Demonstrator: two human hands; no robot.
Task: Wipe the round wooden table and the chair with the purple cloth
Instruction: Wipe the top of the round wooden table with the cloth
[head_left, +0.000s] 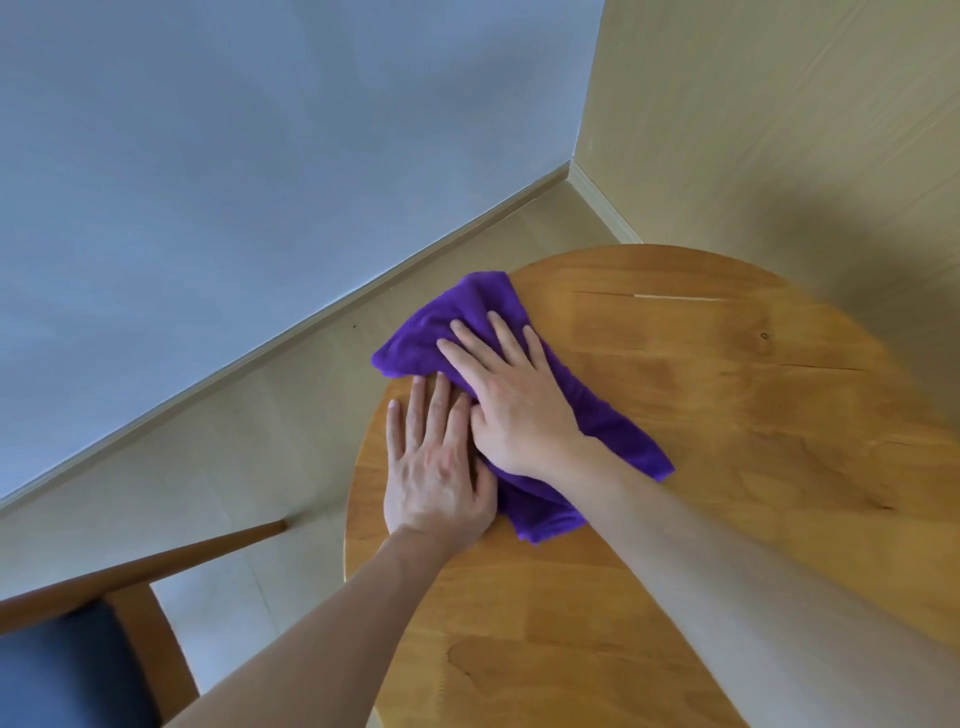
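Flat-palmed, fingers spread, my right hand (511, 400) presses the purple cloth (613, 426) onto the round wooden table (727, 415) at its far left edge; my left hand (439, 467) lies flat beside it, overlapping the cloth's edge. Blue-seated chair (78, 665) stands lower left.

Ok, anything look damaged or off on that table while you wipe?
Yes: the table has a thin crack along its far side, and a fainter split line further right. Part of the cloth hangs past the table's edge. Nothing spilled.
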